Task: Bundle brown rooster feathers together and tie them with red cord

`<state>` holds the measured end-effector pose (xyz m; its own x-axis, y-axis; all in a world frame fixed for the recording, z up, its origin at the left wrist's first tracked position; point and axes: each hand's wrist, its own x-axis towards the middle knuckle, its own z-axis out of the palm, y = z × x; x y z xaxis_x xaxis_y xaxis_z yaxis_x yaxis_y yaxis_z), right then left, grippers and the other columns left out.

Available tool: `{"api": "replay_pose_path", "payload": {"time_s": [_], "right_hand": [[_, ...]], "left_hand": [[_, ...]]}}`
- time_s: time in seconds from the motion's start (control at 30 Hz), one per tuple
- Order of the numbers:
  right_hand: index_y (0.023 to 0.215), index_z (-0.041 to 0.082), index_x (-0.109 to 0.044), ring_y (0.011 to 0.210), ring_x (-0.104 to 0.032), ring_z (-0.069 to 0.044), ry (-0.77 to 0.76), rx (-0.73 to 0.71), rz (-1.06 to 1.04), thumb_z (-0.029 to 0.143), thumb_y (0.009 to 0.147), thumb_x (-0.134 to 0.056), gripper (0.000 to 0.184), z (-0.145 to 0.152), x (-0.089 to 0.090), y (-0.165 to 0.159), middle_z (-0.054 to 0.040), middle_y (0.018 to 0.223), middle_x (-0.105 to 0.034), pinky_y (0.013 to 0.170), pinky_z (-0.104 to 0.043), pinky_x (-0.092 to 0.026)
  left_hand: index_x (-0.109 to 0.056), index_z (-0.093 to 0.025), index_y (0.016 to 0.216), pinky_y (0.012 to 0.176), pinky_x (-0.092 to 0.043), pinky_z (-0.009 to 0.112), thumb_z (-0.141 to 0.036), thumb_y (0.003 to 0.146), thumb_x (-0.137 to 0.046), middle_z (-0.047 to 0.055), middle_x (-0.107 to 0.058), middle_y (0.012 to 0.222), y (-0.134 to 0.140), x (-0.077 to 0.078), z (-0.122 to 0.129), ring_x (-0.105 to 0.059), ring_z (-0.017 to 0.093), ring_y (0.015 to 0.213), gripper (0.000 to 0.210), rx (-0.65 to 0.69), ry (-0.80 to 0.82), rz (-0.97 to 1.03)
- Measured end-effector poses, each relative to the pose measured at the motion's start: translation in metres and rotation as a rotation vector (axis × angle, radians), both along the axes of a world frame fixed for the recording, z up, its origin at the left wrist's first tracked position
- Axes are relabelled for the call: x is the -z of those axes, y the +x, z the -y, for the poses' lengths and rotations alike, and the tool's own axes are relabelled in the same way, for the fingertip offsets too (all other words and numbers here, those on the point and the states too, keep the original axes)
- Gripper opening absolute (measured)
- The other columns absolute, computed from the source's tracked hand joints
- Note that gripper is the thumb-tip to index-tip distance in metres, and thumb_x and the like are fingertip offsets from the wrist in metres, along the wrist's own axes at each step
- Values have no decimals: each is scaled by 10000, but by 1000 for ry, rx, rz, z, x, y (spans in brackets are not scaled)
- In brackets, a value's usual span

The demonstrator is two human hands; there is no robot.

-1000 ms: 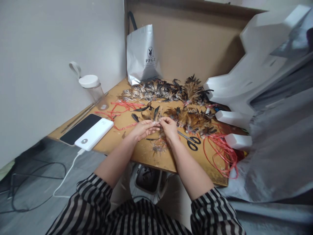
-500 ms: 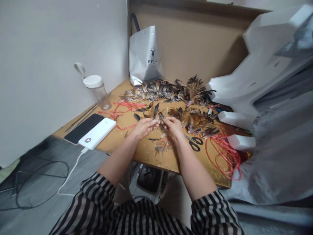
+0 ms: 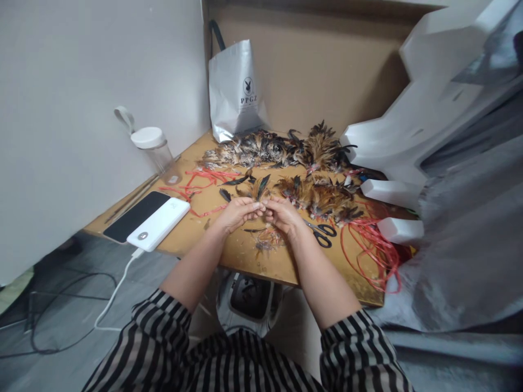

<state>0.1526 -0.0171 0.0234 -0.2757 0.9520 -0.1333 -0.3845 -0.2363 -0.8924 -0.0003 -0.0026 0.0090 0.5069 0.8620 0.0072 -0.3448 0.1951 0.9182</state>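
Observation:
My left hand (image 3: 240, 214) is closed in a pinch around the base of some feathers (image 3: 260, 189), dark green and brown, that fan upward past the fingertips. Against it, my right hand (image 3: 283, 214) pinches at the same quill ends; its fingertips touch those of the left. Just beyond the hands, a bundled row of brown feathers (image 3: 327, 197) lies on the table, to the right. Beneath the hands are small feather scraps (image 3: 268, 239). Black-handled scissors (image 3: 323, 235) rest beside my right wrist, their blades partly hidden.
A longer row of dark feathers (image 3: 261, 149) lies at the back before a silver bag (image 3: 235, 90). Red plastic strips (image 3: 208, 177) are on the left, a red string tangle (image 3: 373, 256) on the right. A bottle (image 3: 157, 155), phone (image 3: 137, 216) and white power bank (image 3: 158, 223) stand or lie left.
My right hand has come left to meet my left hand, and the feathers that were apart at its fingertips are now together with the others. The view has shifted slightly.

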Motion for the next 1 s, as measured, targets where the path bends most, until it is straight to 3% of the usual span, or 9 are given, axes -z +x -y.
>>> {"api": "replay_pose_path", "payload": {"time_s": [0.27,0.53,0.73,0.87,1.0], "right_hand": [[626,156,-521,411,-319,-23,14,141,-42,265,512,-737,267,1,-6,0,55,514,-489,382,-159,-172],[631,159,-556,412,-345,-36,174,279,168,325,539,-706,242,1,0,-8,54,501,-508,408,-188,-222],[609,159,-566,456,-402,-61,203,280,289,359,519,-705,260,2,-1,-12,37,519,-535,448,-203,-278],[578,170,-517,410,-346,-51,172,317,306,367,490,-719,295,0,1,-11,54,465,-484,406,-197,-236],[594,181,-467,372,-304,-39,121,235,215,367,499,-720,328,-1,5,-10,57,461,-479,374,-189,-196]], "left_hand": [[-644,-79,820,580,-459,161,-200,691,-640,98,-673,791,-1,5,-6,-613,87,633,177,-58,-120,35],[-633,-70,826,510,-443,135,-196,697,-634,102,-673,769,0,6,-4,-603,74,580,180,-9,-135,20],[-629,-78,748,490,-437,140,-227,648,-672,68,-650,655,1,6,-6,-591,80,548,184,-99,-98,19],[-626,-80,725,484,-419,145,-286,644,-671,55,-633,607,4,5,-5,-567,69,523,226,-174,-16,-37],[-635,-81,743,503,-421,157,-312,636,-671,65,-646,661,5,3,-4,-568,72,550,257,-178,19,-68]]}}
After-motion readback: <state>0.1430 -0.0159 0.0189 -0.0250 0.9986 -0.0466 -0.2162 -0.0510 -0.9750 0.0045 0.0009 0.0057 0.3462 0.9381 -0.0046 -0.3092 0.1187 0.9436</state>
